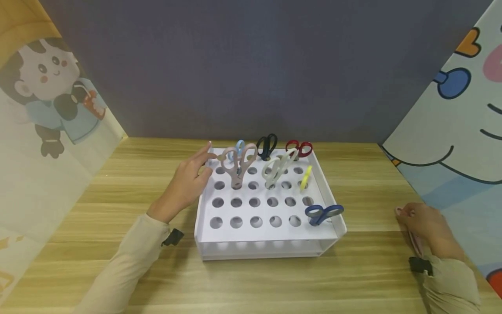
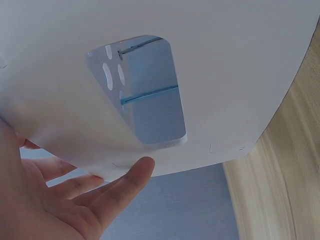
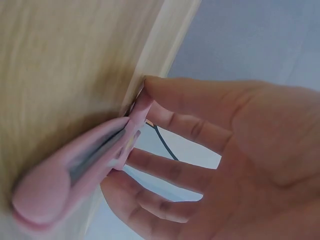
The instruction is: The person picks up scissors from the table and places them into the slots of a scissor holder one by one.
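Note:
A white rack (image 1: 245,237) with rows of round holes sits mid-table. My left hand (image 1: 188,176) grips its left side wall, thumb on the outer face and fingers over the top edge; the left wrist view shows this wall (image 2: 220,100) with a cut-out. Mauve scissors (image 1: 236,172) stand handles-up nearest these fingers, light blue scissors (image 1: 240,146) behind them. Far to the right, my right hand (image 1: 427,226) pinches pink scissors (image 3: 85,170) by the handle end between thumb and fingers. Their rounded blade end points back toward the wrist, low over the wood.
In the rack also stand black scissors (image 1: 266,148), red scissors (image 1: 300,148), white scissors (image 1: 278,168), a yellow pair (image 1: 306,178) seen edge-on and blue scissors (image 1: 322,213) at the front right corner. A grey panel (image 1: 251,69) rises behind the wooden table (image 1: 274,283); cartoon-printed walls flank it.

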The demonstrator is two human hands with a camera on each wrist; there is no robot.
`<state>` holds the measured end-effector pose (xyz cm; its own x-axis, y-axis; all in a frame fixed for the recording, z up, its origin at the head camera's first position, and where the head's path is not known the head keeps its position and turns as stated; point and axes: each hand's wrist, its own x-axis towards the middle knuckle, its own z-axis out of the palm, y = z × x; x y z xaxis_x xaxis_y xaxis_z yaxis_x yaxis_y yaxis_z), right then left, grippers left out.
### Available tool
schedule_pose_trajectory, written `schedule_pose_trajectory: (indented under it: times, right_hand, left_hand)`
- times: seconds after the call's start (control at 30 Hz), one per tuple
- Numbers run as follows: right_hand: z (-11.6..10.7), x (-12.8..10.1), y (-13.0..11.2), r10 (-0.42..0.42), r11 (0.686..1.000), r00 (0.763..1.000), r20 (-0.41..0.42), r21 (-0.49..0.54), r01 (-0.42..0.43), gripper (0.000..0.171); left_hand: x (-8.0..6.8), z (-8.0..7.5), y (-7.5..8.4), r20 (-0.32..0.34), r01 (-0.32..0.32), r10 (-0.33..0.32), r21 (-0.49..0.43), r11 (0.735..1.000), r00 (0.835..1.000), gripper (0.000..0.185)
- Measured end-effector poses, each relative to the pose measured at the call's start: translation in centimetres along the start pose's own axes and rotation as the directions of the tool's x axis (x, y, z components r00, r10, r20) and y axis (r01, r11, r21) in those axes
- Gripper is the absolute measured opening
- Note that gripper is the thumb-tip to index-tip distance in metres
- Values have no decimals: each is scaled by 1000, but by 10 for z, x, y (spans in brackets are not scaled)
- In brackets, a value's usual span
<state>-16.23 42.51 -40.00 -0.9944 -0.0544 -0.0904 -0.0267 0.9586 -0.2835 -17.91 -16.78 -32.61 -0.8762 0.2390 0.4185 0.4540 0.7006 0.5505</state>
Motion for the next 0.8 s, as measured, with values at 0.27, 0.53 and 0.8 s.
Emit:
schedule_pose_trajectory:
  times: [0.27, 0.53, 0.8]
  right_hand:
    - [0, 1, 0, 41, 999, 999, 8, 11, -41, 44]
    - [2, 1, -1, 12, 1000, 999, -32, 20, -12, 36]
    - [5, 0, -4, -13, 999, 990, -138, 37, 18, 28]
  left_hand:
    - [0, 1, -1, 0, -3, 3, 6, 1000, 1000, 35]
    - [0, 1, -1, -5, -8, 8, -2, 1000, 1000, 35]
    - [1, 2, -2, -11, -16, 16, -1, 1000, 1000, 34]
